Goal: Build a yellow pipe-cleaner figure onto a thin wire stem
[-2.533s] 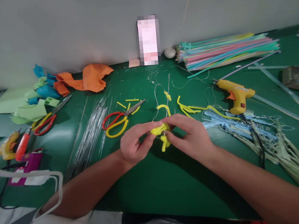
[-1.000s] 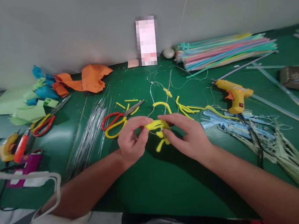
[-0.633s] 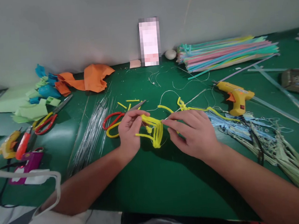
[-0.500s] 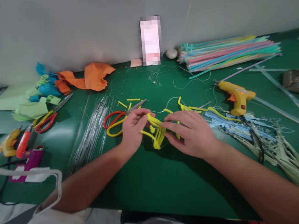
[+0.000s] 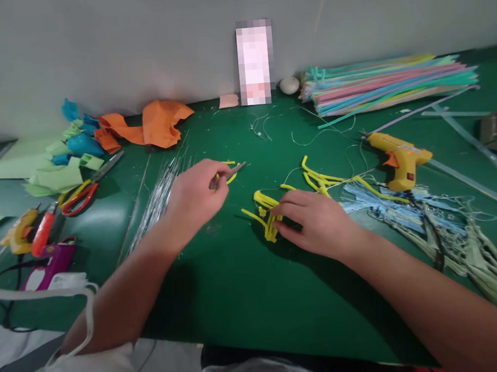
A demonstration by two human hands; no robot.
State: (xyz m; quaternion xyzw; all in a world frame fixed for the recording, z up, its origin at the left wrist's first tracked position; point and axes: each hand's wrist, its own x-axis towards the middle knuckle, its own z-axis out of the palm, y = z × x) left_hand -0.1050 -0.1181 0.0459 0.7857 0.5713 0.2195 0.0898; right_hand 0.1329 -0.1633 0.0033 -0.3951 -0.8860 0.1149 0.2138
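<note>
My left hand [image 5: 195, 193] is closed round a pair of scissors; their blade tip [image 5: 240, 166] pokes out past my fingers and the handles are hidden under the hand. In my right hand [image 5: 315, 221], a shape of bent yellow pipe cleaners [image 5: 269, 229] is pinched by the fingertips, with one end sticking out to the left. Behind that hand lie more yellow pipe cleaners [image 5: 317, 178] and a thin wire. Small yellow offcuts [image 5: 228, 163] are beside the scissors' blades.
Silvery wires [image 5: 153, 202] lie left of centre. On the right are a yellow glue gun [image 5: 399, 160], blue tassels [image 5: 365, 199] and a pile of coloured pipe cleaners [image 5: 387, 86]. A second pair of scissors [image 5: 81, 199] and orange paper [image 5: 160, 124] are at left. A phone [image 5: 256, 62] leans on the wall.
My left hand has let go of the yellow pipe-cleaner shape and moved left onto the scissors, closing round them. My right hand still holds the shape.
</note>
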